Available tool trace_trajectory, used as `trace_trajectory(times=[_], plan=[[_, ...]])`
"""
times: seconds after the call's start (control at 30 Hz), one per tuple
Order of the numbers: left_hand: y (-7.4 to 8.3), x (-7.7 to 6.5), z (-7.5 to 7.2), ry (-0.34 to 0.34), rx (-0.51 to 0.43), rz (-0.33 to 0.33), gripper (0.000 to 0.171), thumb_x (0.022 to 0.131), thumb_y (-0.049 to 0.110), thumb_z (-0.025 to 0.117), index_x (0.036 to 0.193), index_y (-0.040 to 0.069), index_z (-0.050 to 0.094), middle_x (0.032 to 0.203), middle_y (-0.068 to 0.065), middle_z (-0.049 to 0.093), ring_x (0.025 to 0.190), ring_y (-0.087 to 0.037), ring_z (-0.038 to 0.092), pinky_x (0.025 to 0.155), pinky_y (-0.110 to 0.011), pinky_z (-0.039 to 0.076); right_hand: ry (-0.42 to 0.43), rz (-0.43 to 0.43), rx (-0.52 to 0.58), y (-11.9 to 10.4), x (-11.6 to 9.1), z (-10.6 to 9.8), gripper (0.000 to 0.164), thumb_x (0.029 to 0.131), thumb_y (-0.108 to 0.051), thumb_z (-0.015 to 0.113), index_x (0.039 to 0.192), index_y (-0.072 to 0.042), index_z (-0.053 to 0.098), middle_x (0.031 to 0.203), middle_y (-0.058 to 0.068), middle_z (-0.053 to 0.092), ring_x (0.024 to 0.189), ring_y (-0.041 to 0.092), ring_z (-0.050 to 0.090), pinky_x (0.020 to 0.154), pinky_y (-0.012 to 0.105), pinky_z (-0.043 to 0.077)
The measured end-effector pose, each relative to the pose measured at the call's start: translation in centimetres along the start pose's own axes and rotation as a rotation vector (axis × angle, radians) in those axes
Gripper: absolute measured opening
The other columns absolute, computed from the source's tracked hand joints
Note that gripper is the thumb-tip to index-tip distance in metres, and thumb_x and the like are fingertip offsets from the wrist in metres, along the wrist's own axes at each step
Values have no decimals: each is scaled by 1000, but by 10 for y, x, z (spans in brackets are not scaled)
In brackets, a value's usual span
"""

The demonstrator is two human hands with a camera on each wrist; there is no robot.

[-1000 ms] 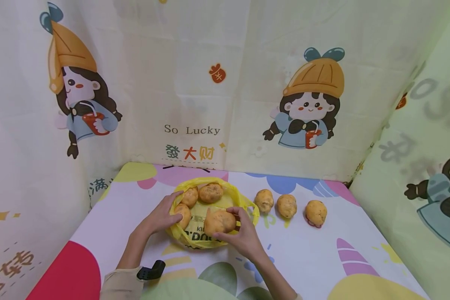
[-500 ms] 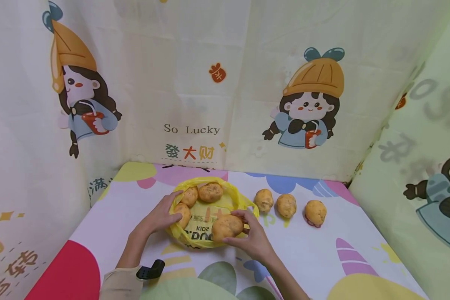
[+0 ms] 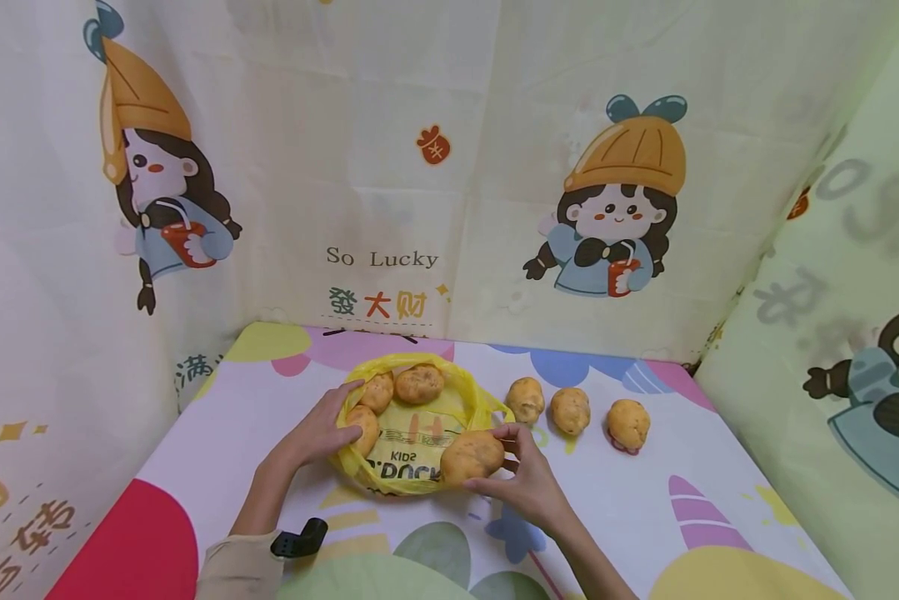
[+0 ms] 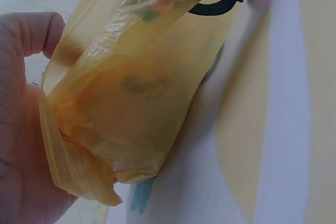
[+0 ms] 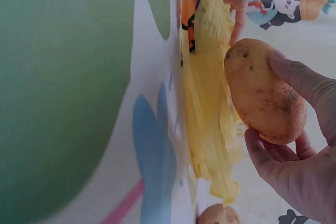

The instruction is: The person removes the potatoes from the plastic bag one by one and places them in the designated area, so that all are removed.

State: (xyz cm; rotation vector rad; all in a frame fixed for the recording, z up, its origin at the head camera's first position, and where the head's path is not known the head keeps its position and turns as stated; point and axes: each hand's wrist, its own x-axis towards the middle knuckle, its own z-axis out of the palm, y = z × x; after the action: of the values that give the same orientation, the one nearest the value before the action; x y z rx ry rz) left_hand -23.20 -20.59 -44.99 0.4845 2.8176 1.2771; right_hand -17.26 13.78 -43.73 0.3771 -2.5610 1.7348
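Observation:
A yellow plastic bag [image 3: 419,427] lies with its mouth spread wide, lettering showing inside. My left hand [image 3: 317,433] grips its left rim; the left wrist view has the thin film [image 4: 136,103] between thumb and fingers. Inside, three potatoes [image 3: 419,383] sit along the left and back. My right hand [image 3: 527,482] holds a large tan potato [image 3: 471,458] between thumb and fingertips, overlapping the bag's front right rim in the head view. From the right wrist, this potato [image 5: 265,93] appears dirt-marked, beside the bag's side.
Outside the bag, to its right, a potato [image 3: 525,400], a second potato [image 3: 571,411] and a third potato [image 3: 629,423] lie in a loose row. A patterned cloth [image 3: 599,517] covers the table. Printed curtains [image 3: 479,250] stand behind and at both sides.
My right hand has carried its potato rightward, from over the bag's middle front to its front right rim, uncovering more of the lettering. My left hand stays at the left rim.

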Motion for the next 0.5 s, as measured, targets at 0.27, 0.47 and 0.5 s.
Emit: trace_trajectory(times=[0.27, 0.47, 0.5], plan=[[-2, 0, 1, -2, 12, -18, 83, 81, 23, 61, 156, 2, 32, 151, -30, 39, 136, -44, 39, 111, -66, 32, 13, 54, 1, 2, -3, -14, 72, 66, -13, 96, 117, -7, 47, 130, 7, 58, 123, 27, 56, 97, 30, 52], [-2, 0, 1, -3, 11, -19, 83, 81, 21, 61, 156, 1, 31, 153, -31, 37, 139, -45, 37, 112, -67, 30, 10, 62, -5, 8, -5, -24, 71, 67, -13, 95, 119, -6, 46, 130, 9, 57, 124, 28, 55, 98, 31, 51], [-2, 1, 1, -4, 9, -19, 83, 81, 21, 61, 156, 1, 31, 153, -31, 36, 139, -45, 37, 113, -66, 30, 11, 66, -5, 8, -5, -26, 71, 68, -13, 95, 119, -6, 46, 131, 9, 57, 125, 29, 55, 99, 32, 50]])
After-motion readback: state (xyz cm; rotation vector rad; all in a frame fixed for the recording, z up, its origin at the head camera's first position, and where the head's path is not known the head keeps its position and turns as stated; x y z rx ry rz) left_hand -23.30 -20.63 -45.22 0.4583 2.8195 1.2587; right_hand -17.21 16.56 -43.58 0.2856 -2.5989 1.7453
